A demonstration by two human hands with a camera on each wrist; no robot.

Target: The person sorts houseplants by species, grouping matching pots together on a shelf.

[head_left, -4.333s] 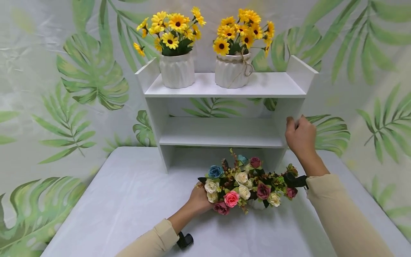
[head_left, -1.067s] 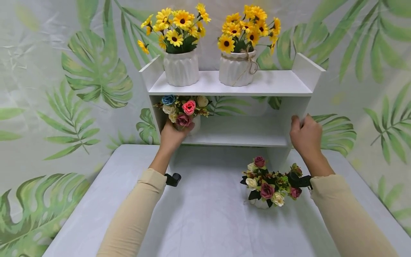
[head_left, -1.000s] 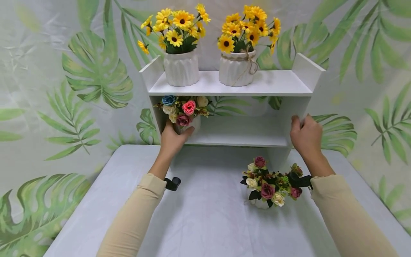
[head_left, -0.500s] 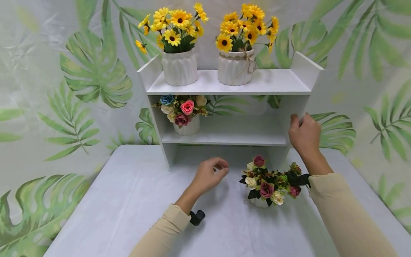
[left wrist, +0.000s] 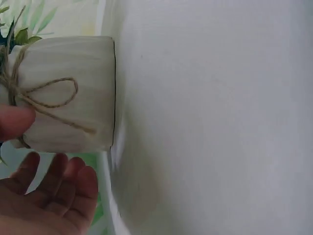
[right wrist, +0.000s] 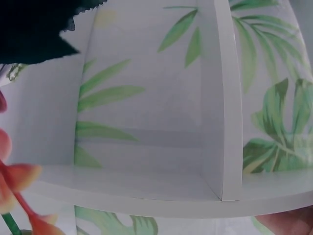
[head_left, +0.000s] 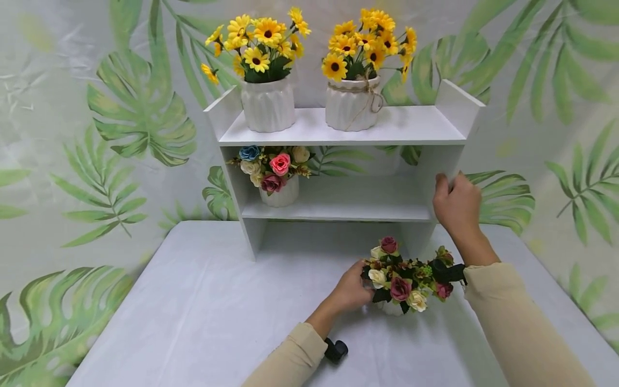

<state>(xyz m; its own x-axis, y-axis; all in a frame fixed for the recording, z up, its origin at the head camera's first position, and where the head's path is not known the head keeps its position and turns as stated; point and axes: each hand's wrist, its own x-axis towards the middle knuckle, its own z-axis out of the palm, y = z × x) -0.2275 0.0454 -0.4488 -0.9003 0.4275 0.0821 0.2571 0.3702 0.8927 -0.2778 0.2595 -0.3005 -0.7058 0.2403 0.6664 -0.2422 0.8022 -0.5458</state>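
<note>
My left hand (head_left: 349, 290) reaches beside a small white pot (head_left: 390, 308) of artificial roses (head_left: 400, 288) on the table. In the left wrist view the pot (left wrist: 80, 98) has a twine bow; my thumb (left wrist: 14, 121) lies in front of it, and the curved fingers (left wrist: 63, 181) are spread with a gap to its side. My right hand (head_left: 456, 204) grips the right side panel of a white shelf unit (head_left: 338, 215); in the right wrist view only part of that hand (right wrist: 288, 223) shows at the panel edge. Another pot of roses (head_left: 281, 192) stands at the left of the middle shelf.
Two white pots of yellow daisies, the left pot (head_left: 267, 106) and the twine-tied right pot (head_left: 352, 106), stand on the top shelf. A white cloth covers the table (head_left: 193, 301). Behind hangs a leaf-print backdrop (head_left: 140, 107).
My left hand carried one pot of roses from the table to the middle shelf's left end, let go, and came back down right to the other pot. My right hand stayed on the panel.
</note>
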